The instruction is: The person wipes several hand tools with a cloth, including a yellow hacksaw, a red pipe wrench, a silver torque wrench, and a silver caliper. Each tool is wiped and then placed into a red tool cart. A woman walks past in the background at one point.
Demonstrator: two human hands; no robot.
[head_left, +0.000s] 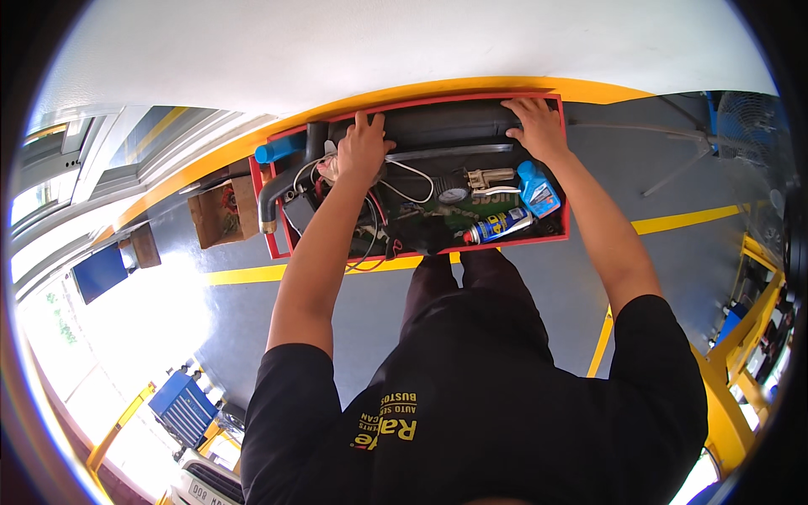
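Observation:
A long, smooth black piece [450, 126] lies along the far side of a shallow red-edged tray [566, 177]. My left hand [360, 153] rests over its left part, fingers spread and stretched away from me. At its right end, by the tray's far corner, my right hand [537, 128] lies on it with thumb and fingers apart. Below my left hand run a white cable [418, 200] and other tangled wires. The tray also holds a round gauge [454, 194], a blue bottle [537, 189], a blue-and-yellow spray can [498, 225] and a bent black hose [273, 202].
An open cardboard box [223, 215] sits on the grey floor to the left. Yellow lines [686, 220] cross the floor. A fan [745, 143] stands at the right, near yellow metal posts [728, 396]. A blue tool cabinet [183, 406] is at lower left.

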